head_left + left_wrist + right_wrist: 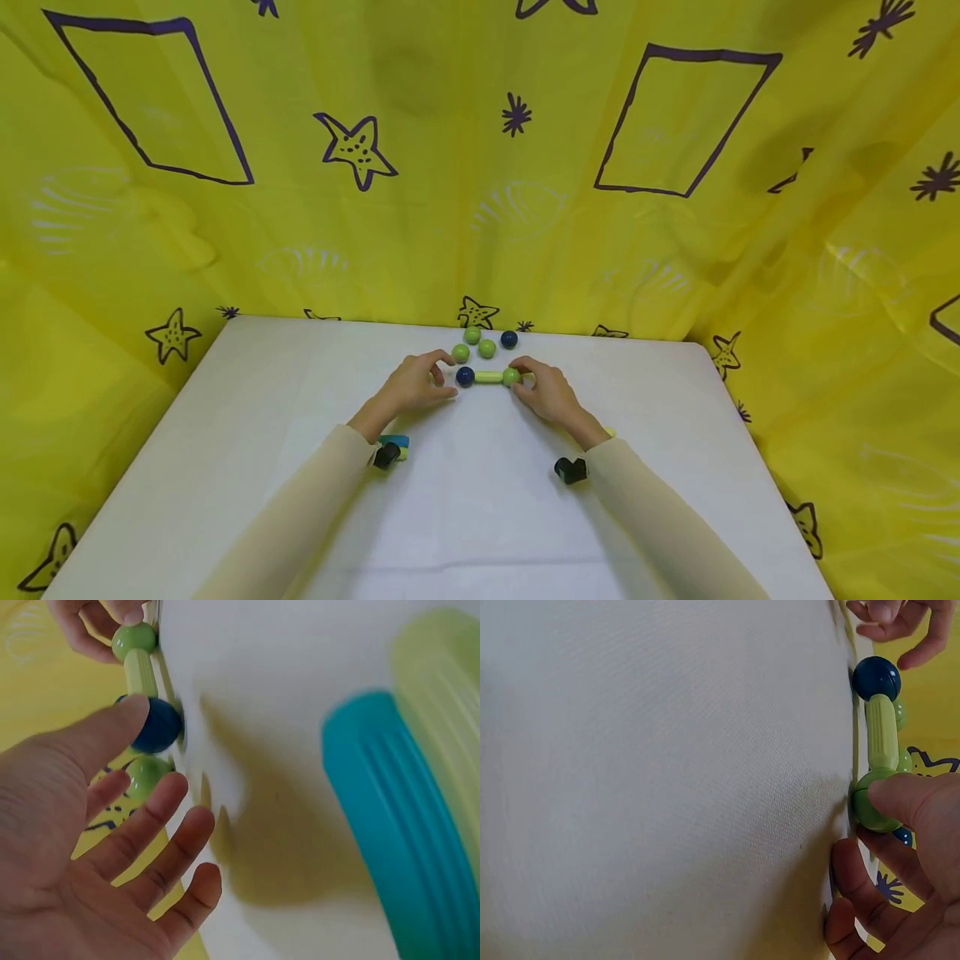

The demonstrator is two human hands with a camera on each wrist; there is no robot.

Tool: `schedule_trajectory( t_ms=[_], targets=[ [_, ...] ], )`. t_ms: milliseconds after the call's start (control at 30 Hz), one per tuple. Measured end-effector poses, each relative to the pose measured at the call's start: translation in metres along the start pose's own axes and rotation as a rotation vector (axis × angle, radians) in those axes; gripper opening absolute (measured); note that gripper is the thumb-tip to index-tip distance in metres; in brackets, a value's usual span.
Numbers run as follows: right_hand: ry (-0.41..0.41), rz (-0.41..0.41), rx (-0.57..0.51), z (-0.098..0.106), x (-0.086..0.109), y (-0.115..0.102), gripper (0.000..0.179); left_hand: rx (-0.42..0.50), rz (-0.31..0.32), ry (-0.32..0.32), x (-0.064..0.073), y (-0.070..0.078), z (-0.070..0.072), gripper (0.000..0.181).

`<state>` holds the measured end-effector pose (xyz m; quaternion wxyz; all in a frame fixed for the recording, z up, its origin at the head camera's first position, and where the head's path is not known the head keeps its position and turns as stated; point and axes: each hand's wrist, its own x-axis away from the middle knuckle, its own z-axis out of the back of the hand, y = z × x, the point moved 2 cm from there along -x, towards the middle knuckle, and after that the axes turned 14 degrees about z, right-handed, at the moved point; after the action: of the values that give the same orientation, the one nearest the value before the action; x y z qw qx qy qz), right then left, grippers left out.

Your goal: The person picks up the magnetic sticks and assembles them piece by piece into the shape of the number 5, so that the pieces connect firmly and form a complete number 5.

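A pale green ridged rod (489, 377) lies on the table with a dark blue ball (465, 377) at its left end and a green ball (512, 377) at its right end. My right hand (551, 393) pinches the green ball between thumb and fingers, seen closely in the right wrist view. Beside the blue ball is my left hand (415, 385), fingers spread and loosely bent, holding nothing. In the left wrist view its thumb overlaps the blue ball (159, 726); whether they touch I cannot tell.
Several loose balls lie behind the rod, including a green ball (487, 348) and a dark blue ball (509, 339). A teal ridged piece (390, 817) and a pale green piece (442, 712) lie near my left wrist. A yellow patterned curtain (435, 233) surrounds the white table (480, 517).
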<state>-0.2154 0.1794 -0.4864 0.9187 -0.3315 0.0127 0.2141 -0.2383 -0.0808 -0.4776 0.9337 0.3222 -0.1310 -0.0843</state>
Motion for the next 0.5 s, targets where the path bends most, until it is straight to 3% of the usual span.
schedule_trajectory(
  t_ms=[167,500],
  targets=[
    [-0.002,-0.010,0.004,0.001,0.000,0.000,0.036,-0.020,-0.071,-0.079,0.011,-0.013,0.014,0.050],
    [-0.003,-0.011,0.005,-0.001,0.000,0.001,0.035,-0.028,-0.120,-0.204,0.038,-0.035,0.031,0.046]
  ],
)
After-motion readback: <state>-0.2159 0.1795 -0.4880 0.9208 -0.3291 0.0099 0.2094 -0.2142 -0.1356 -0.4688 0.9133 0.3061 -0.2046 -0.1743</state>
